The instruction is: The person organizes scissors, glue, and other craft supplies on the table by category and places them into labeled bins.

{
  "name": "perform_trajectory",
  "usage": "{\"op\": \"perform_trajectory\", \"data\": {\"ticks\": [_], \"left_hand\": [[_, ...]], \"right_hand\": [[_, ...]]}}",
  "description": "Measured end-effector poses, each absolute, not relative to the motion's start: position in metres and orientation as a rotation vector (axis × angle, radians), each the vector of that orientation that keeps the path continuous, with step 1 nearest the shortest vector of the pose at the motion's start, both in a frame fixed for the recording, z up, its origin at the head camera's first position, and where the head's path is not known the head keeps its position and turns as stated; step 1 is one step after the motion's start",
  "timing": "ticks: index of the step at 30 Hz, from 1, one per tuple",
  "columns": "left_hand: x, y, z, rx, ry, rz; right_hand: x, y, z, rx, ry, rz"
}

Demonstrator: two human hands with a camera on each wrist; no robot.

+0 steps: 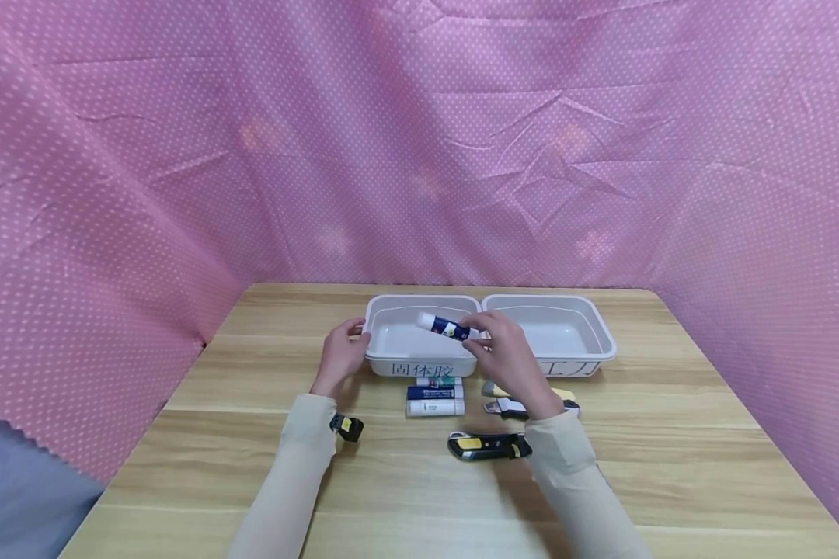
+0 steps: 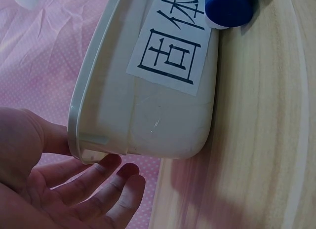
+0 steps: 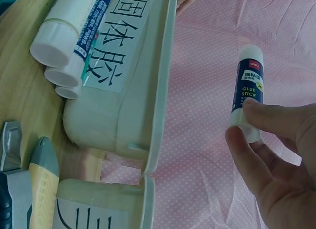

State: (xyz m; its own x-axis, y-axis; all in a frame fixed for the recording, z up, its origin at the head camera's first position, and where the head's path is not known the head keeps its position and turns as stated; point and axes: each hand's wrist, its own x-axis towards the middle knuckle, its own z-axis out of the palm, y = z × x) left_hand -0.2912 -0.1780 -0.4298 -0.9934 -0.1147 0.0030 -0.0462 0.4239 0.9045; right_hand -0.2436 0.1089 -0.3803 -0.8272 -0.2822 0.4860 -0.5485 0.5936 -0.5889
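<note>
My right hand [image 1: 505, 351] pinches a blue-and-white glue stick [image 3: 248, 81] by one end, between thumb and fingers, above the left white bin [image 1: 419, 365]. At that bin's left end, my left hand [image 1: 342, 357] holds the rim, thumb on one side and fingers on the other, as the left wrist view [image 2: 74, 174] also shows through the hand's pose. In front of the bin lie three more glue sticks: a white one [image 1: 435, 407], a dark blue one [image 1: 429, 393] and a partly hidden green-and-white one [image 1: 439, 381].
A second white bin [image 1: 597, 359] stands against the first one's right side. Before it lie a yellow-handled cutter [image 1: 562, 394] and a grey-and-black utility knife [image 1: 510, 407], partly behind my right arm. Nearer is a black-and-yellow utility knife [image 1: 489, 446]. Pink dotted cloth [image 1: 426, 155] hangs behind the table.
</note>
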Motion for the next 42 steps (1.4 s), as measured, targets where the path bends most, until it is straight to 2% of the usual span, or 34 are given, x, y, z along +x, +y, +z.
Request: {"op": "perform_trajectory", "data": {"ticks": [15,42], "left_hand": [[-0.292,-0.179,-0.431,0.14,-2.6,-1.62],[-0.29,-0.178,-0.428,0.166,-2.601,-1.651]], "right_hand": [[-0.247,0.11,-0.388,0.555,-2.502,1.106],[-0.253,0.108,-0.396,0.506,-2.549,1.141]]}}
